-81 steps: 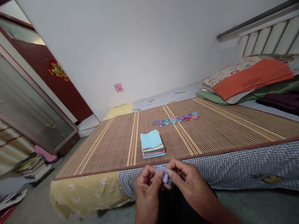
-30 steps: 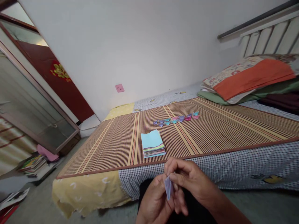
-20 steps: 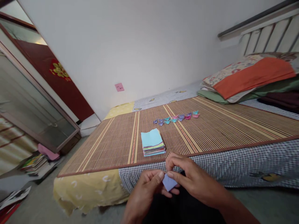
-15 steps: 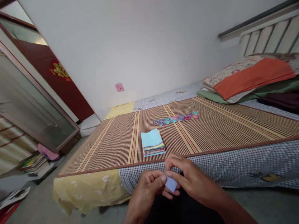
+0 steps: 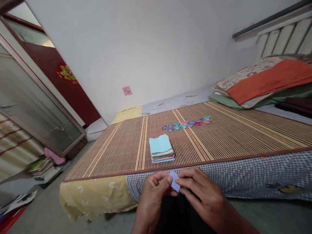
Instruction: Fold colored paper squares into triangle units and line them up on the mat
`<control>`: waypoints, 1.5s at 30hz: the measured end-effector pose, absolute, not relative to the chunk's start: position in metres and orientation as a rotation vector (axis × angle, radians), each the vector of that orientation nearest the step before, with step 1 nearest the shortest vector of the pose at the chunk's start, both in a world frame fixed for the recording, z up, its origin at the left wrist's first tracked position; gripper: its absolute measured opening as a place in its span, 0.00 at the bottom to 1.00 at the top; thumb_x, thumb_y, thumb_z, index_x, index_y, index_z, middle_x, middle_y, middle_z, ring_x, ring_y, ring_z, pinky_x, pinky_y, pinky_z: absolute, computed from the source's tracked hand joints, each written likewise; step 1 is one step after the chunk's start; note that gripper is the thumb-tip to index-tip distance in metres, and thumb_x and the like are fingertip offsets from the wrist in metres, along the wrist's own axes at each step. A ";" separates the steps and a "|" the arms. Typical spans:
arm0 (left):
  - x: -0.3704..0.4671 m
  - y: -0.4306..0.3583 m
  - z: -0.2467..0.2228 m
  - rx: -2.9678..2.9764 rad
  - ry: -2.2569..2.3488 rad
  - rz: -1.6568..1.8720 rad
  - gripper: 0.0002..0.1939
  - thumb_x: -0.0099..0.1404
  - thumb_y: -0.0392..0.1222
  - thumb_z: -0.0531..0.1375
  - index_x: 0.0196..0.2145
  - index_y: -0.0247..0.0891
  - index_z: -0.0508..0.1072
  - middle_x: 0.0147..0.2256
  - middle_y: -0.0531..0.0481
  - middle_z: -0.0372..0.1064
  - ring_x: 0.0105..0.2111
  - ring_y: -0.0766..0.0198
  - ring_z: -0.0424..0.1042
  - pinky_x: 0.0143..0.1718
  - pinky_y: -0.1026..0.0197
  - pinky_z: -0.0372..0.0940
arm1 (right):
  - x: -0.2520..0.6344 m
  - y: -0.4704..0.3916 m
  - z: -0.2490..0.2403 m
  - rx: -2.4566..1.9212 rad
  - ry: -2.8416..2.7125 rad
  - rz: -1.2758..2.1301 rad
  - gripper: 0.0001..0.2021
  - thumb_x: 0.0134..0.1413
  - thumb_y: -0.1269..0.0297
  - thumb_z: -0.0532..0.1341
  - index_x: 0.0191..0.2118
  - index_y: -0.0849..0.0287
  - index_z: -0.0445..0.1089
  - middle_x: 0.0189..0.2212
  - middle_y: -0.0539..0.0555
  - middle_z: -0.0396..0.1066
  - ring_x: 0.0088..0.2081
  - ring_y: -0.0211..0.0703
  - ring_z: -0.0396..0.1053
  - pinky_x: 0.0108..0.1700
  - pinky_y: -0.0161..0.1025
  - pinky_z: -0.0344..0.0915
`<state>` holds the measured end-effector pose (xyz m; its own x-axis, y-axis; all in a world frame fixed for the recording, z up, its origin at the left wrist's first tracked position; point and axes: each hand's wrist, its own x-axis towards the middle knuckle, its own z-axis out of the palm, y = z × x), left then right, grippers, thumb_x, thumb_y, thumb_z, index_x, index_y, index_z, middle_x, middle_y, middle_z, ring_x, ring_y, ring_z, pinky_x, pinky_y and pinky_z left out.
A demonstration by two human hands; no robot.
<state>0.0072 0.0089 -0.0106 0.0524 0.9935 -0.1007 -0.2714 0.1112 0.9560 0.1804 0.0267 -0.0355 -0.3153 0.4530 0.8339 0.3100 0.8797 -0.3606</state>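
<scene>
A small folded sheet of lavender paper (image 5: 175, 182) is held above my lap, just off the bed's near edge. My left hand (image 5: 157, 191) pinches its left side between thumb and fingers. From the right, my right hand (image 5: 203, 187) has its fingertips closed on the other side of the paper. Beyond the hands, a stack of coloured paper (image 5: 161, 146) with a light blue sheet on top lies on the striped mat. Farther back, a row of small folded paper pieces (image 5: 185, 124) in purple, teal and pink stretches across the mat.
The striped mat (image 5: 122, 146) covers the bed, with a checked sheet (image 5: 258, 175) and yellow cloth (image 5: 97, 195) hanging over its near side. Folded bedding with an orange band (image 5: 270, 81) is piled at the right. Books (image 5: 41, 169) lie low at the left.
The lavender paper has risen slightly and turned in my hands. My right hand's fingers have shifted from bent over its top to along its right side. The view has moved slightly.
</scene>
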 end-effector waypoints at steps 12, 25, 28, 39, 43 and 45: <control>0.018 0.010 -0.014 0.840 1.020 1.317 0.17 0.53 0.49 0.75 0.31 0.31 0.82 0.26 0.47 0.76 0.26 0.66 0.72 0.29 0.66 0.69 | 0.174 0.028 -0.042 -0.545 -1.868 -0.003 0.14 0.62 0.82 0.58 0.47 0.61 0.75 0.40 0.60 0.75 0.45 0.45 0.76 0.46 0.40 0.76; 0.022 0.008 -0.014 0.901 1.006 1.352 0.16 0.57 0.50 0.72 0.30 0.32 0.81 0.27 0.48 0.74 0.27 0.67 0.69 0.31 0.65 0.66 | 0.164 0.031 -0.054 -0.570 -1.767 0.081 0.13 0.62 0.81 0.58 0.44 0.57 0.72 0.40 0.57 0.74 0.45 0.46 0.74 0.46 0.42 0.75; 0.022 0.008 -0.012 0.999 1.043 1.378 0.14 0.59 0.50 0.71 0.31 0.33 0.82 0.27 0.49 0.75 0.26 0.67 0.68 0.31 0.66 0.66 | 0.161 0.029 -0.050 -0.620 -1.692 0.204 0.11 0.63 0.79 0.58 0.41 0.56 0.72 0.38 0.56 0.71 0.41 0.45 0.73 0.42 0.40 0.74; 0.022 0.007 -0.006 1.196 1.164 1.329 0.15 0.63 0.51 0.68 0.32 0.34 0.83 0.27 0.49 0.75 0.29 0.65 0.68 0.34 0.64 0.64 | 0.161 0.026 -0.042 -0.774 -1.556 0.574 0.08 0.64 0.69 0.62 0.31 0.55 0.71 0.36 0.53 0.71 0.40 0.43 0.74 0.41 0.35 0.71; 0.017 0.009 -0.006 1.195 1.158 1.286 0.16 0.62 0.52 0.68 0.32 0.34 0.82 0.26 0.49 0.73 0.27 0.65 0.68 0.32 0.64 0.65 | 0.162 0.031 -0.038 -0.705 -1.651 0.407 0.08 0.65 0.72 0.60 0.33 0.55 0.72 0.36 0.54 0.73 0.40 0.44 0.74 0.42 0.38 0.73; 0.015 0.011 -0.005 1.181 1.159 1.269 0.18 0.61 0.54 0.68 0.31 0.33 0.82 0.26 0.49 0.73 0.26 0.65 0.68 0.31 0.64 0.66 | 0.161 0.033 -0.040 -0.653 -1.701 0.252 0.09 0.66 0.75 0.58 0.36 0.56 0.73 0.36 0.55 0.74 0.40 0.45 0.75 0.42 0.40 0.74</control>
